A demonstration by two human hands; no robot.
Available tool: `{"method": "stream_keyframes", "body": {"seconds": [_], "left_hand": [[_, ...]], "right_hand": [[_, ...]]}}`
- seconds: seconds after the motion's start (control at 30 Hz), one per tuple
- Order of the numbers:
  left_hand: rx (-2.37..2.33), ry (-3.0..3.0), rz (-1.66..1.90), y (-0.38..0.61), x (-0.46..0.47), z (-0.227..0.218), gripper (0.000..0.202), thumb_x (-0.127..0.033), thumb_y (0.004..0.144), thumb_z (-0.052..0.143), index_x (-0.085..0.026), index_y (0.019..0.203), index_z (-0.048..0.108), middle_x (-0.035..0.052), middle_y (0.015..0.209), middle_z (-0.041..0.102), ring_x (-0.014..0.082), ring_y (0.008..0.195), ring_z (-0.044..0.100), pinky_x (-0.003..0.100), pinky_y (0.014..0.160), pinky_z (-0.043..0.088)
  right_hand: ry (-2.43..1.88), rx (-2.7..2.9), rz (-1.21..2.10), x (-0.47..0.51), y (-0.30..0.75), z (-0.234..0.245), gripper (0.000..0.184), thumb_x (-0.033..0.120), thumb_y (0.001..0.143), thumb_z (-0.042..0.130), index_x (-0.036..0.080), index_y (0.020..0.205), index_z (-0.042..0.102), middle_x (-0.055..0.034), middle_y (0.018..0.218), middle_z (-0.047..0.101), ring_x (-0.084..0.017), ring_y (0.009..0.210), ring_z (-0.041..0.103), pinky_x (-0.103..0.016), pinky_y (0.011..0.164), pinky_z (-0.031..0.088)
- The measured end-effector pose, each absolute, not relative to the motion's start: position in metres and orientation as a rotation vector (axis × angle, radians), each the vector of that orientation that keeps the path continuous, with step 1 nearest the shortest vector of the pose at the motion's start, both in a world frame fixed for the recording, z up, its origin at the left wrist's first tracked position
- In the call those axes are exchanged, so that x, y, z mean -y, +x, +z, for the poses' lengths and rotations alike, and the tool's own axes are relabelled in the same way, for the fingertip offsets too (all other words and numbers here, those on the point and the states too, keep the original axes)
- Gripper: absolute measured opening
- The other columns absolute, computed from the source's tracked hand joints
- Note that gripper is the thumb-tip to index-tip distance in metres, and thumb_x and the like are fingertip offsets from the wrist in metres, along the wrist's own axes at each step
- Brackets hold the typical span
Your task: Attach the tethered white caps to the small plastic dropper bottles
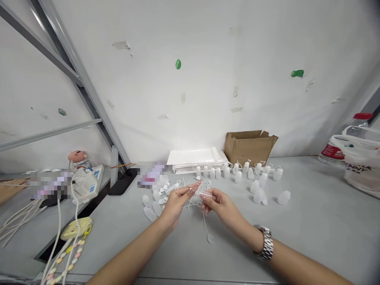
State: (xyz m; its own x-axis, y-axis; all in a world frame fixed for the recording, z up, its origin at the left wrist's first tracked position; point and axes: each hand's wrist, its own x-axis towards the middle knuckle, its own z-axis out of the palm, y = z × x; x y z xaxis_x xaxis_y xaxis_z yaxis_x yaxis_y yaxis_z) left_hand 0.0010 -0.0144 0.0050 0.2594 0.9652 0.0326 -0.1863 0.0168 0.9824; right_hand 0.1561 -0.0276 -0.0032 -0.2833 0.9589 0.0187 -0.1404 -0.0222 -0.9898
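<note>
My left hand (177,202) and my right hand (218,202) meet above the grey table (311,221), both with fingers pinched. Between them is a small translucent plastic bottle (205,193), held mainly by my right hand; my left fingertips pinch near its tip. A thin white strap with a ring end (209,238) hangs down from it to the table. A metal wristwatch (265,243) is on my right wrist. Several loose bottles and caps (154,204) lie left of my hands.
Several capped white bottles (252,174) stand behind my hands. A cardboard box (249,145) and a stack of white bags (196,159) sit at the wall. A plastic bag and red-capped bottle (356,154) are far right. Cables, a power strip (75,228) and a figurine are left.
</note>
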Motion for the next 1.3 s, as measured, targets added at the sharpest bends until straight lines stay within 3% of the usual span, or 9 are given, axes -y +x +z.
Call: {"method": "stream_keyframes", "body": {"seconds": [0.17, 0.3, 0.43, 0.63, 0.83, 0.97, 1.07, 1.17, 1.3], "left_hand": [[-0.854, 1.169, 1.134, 0.002, 0.017, 0.008, 0.023, -0.034, 0.073, 0.061, -0.018, 0.086, 0.070, 0.0079, 0.121, 0.056, 0.0245, 0.121, 0.040, 0.036, 0.103, 0.024], [-0.875, 1.208, 1.121, 0.002, 0.017, 0.011, 0.029, -0.037, 0.071, 0.062, -0.018, 0.092, 0.068, 0.0088, 0.113, 0.062, 0.0260, 0.114, 0.047, 0.038, 0.099, 0.030], [-0.966, 1.331, 1.065, 0.000, 0.015, 0.015, 0.025, -0.037, 0.070, 0.061, -0.019, 0.085, 0.071, 0.0062, 0.104, 0.066, 0.0258, 0.105, 0.054, 0.035, 0.093, 0.036], [-1.077, 1.384, 1.074, -0.003, 0.010, 0.012, 0.023, -0.037, 0.068, 0.063, -0.019, 0.079, 0.072, 0.0041, 0.095, 0.069, 0.0256, 0.096, 0.058, 0.033, 0.085, 0.041], [-1.071, 1.360, 1.100, -0.002, 0.010, 0.014, 0.021, -0.035, 0.065, 0.066, -0.021, 0.079, 0.072, 0.0044, 0.097, 0.069, 0.0258, 0.101, 0.056, 0.034, 0.092, 0.038], [-0.997, 1.349, 1.053, -0.003, 0.012, 0.016, 0.021, -0.034, 0.068, 0.063, -0.019, 0.080, 0.072, 0.0052, 0.099, 0.068, 0.0256, 0.103, 0.056, 0.036, 0.093, 0.037], [-0.965, 1.346, 1.018, -0.004, 0.012, 0.017, 0.020, -0.033, 0.069, 0.063, -0.017, 0.077, 0.072, 0.0069, 0.102, 0.067, 0.0261, 0.102, 0.056, 0.036, 0.092, 0.037], [-0.929, 1.342, 0.998, -0.006, 0.011, 0.018, 0.021, -0.033, 0.070, 0.062, -0.017, 0.079, 0.072, 0.0087, 0.106, 0.065, 0.0263, 0.106, 0.053, 0.036, 0.095, 0.034], [-0.952, 1.321, 0.965, -0.006, 0.011, 0.018, 0.026, -0.037, 0.072, 0.061, -0.018, 0.086, 0.071, 0.0091, 0.107, 0.065, 0.0267, 0.110, 0.050, 0.038, 0.097, 0.031]], "right_hand": [[-0.816, 1.137, 1.749, 0.030, 0.158, 0.000, 0.035, 0.049, 0.073, 0.059, 0.014, 0.071, 0.054, -0.0023, 0.067, 0.060, -0.008, 0.053, 0.050, -0.024, 0.059, 0.040], [-0.903, 1.313, 1.621, 0.029, 0.160, 0.002, 0.032, 0.046, 0.070, 0.062, 0.014, 0.068, 0.058, -0.0001, 0.065, 0.057, -0.009, 0.055, 0.048, -0.024, 0.057, 0.038], [-1.110, 1.630, 1.223, 0.028, 0.162, -0.002, 0.026, 0.039, 0.075, 0.058, 0.015, 0.065, 0.061, 0.0010, 0.059, 0.054, -0.012, 0.055, 0.048, -0.026, 0.056, 0.038], [-1.098, 1.890, 0.273, 0.027, 0.165, -0.017, 0.020, 0.025, 0.083, 0.051, 0.017, 0.098, 0.061, -0.0071, 0.081, 0.062, -0.019, 0.073, 0.053, -0.034, 0.069, 0.043], [-1.057, 1.960, -0.013, 0.027, 0.165, -0.018, 0.019, 0.025, 0.085, 0.047, 0.017, 0.098, 0.060, -0.0087, 0.079, 0.064, -0.021, 0.073, 0.055, -0.035, 0.068, 0.042], [-1.125, 1.863, 0.417, 0.029, 0.164, -0.010, 0.018, 0.031, 0.082, 0.051, 0.018, 0.088, 0.063, -0.0062, 0.074, 0.063, -0.019, 0.069, 0.054, -0.033, 0.065, 0.041], [-1.106, 1.698, 1.125, 0.028, 0.164, -0.006, 0.029, 0.040, 0.081, 0.051, 0.016, 0.070, 0.062, -0.0021, 0.061, 0.058, -0.014, 0.056, 0.050, -0.027, 0.057, 0.038], [-0.887, 1.415, 1.757, 0.026, 0.165, -0.005, 0.035, 0.045, 0.080, 0.051, 0.013, 0.072, 0.062, -0.0001, 0.056, 0.055, -0.009, 0.048, 0.043, -0.023, 0.053, 0.034], [-0.779, 1.260, 1.945, 0.027, 0.162, -0.006, 0.038, 0.048, 0.078, 0.052, 0.012, 0.074, 0.060, 0.0016, 0.053, 0.051, -0.007, 0.045, 0.039, -0.022, 0.051, 0.032]]}}
